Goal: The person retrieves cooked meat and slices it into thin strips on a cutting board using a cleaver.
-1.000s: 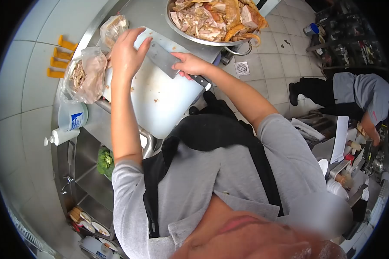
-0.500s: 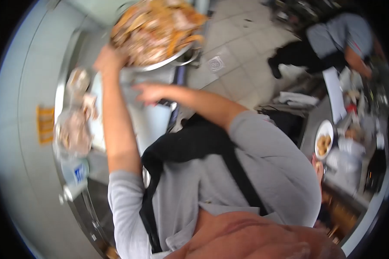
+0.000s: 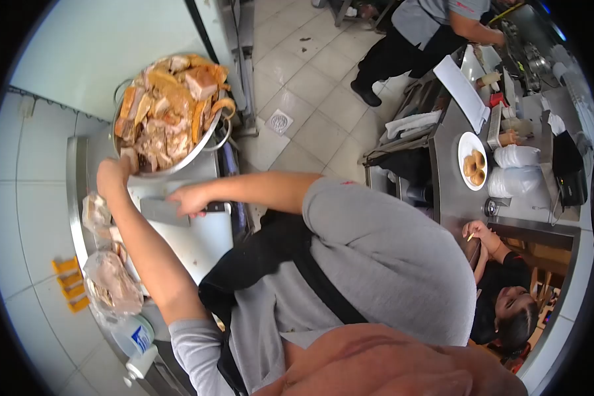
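Observation:
My left hand is at the near left rim of the metal bowl, its fingers closed on a piece of meat. Chopped meat fills the bowl. In my right hand is a cleaver, its wide blade low over the white cutting board. My left forearm crosses over the board's left part. Beside the board lie a plastic bag of meat and a smaller bag.
A plastic tub and a white pump bottle stand near the bags. Yellow hooks are on the wall. Across the floor, a co-worker bends over a counter bearing a plate of round food. Another person is at an opening.
The view has turned rightward. My left hand has gone from the board to the bowl's rim. The cleaver is still in my right hand. The person at the opening has come into view.

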Available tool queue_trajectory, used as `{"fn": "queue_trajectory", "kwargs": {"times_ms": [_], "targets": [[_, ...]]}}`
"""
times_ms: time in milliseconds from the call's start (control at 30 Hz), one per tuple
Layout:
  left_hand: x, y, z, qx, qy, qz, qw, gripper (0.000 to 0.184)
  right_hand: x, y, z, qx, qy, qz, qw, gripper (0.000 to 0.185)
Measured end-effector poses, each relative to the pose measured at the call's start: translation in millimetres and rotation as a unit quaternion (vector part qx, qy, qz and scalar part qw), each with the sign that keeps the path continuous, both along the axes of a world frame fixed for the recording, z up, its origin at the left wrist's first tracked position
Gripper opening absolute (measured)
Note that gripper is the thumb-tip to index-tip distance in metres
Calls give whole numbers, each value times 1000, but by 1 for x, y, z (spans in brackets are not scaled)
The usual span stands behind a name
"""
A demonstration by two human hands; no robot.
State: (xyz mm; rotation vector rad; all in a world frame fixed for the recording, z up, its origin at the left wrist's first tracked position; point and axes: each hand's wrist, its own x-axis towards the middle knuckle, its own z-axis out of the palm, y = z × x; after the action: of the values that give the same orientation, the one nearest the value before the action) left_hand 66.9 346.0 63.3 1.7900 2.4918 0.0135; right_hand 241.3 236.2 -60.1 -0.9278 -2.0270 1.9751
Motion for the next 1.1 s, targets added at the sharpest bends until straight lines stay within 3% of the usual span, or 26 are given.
{"fn": "queue_trajectory", "kwargs": {"times_ms": [133,200,267,333,433,467,567,633,700,933,1033,1100], "targets": [[-41,7,-30,8,-83,-48,995,42,-12,7,-32,-18,-19,8,1000,75],[-42,-9,-47,171,-145,-45,974,60,-7,5,-23,-52,-12,-14,998,76],[-30,-17,-36,136,-208,-34,968,53,-5,3,-12,-31,1,-6,1000,74],[-38,-16,-45,162,-133,-111,972,46,-5,2,-6,-42,17,2,999,73],[-24,-24,-42,170,-107,-83,976,44,-2,0,3,-59,8,-9,998,71],[-19,-27,-27,87,-105,-74,988,44,-2,-1,4,-58,8,-11,998,71],[-4,-33,-23,100,-53,-66,991,44,-5,1,-3,-52,6,-13,999,71],[1,-34,-25,127,-66,-60,988,50,-5,3,-1,-48,5,-12,999,71],[4,-31,-22,111,-63,21,992,58,-3,2,1,-51,0,-8,999,71],[12,-29,-9,-13,-109,10,994,51,-2,2,8,-51,3,-2,999,67],[20,-36,-14,91,-90,39,991,52,-3,1,11,-53,-5,-12,998,66],[19,-42,-7,82,-85,54,992,52,-3,2,12,-45,-9,-7,999,67]]}}
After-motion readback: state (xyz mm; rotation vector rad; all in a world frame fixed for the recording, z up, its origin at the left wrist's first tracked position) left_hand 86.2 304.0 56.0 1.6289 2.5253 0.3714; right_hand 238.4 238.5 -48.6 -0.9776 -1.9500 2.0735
